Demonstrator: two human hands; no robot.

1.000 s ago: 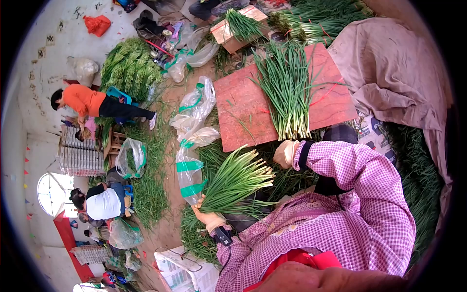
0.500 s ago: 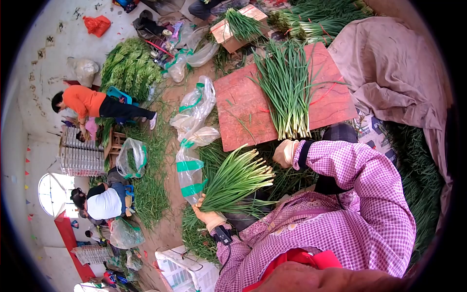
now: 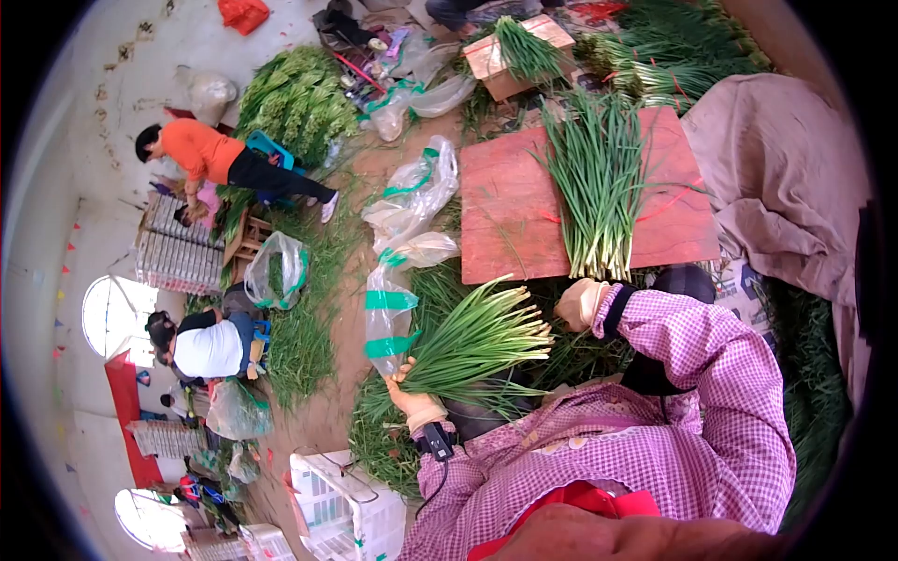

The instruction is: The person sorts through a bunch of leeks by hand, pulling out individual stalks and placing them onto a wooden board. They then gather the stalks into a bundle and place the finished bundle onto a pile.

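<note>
Two hands: I am watching both, each wearing a pink checked sleeve (image 3: 692,346).
Left hand (image 3: 414,404): it is squeezing the narrow end of a bunch of long green spring onions (image 3: 477,341), over loose greens (image 3: 374,439) on the ground.
Right hand (image 3: 580,304): it is curling beside the bunch's pale tips, near the red wooden board (image 3: 505,206); I cannot tell its grip.

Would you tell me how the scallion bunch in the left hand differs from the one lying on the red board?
The held bunch is gripped in the left hand and fans out sideways; the board bunch lies flat on the red board, its stalks nearly parallel. Both are green with pale ends.
</note>
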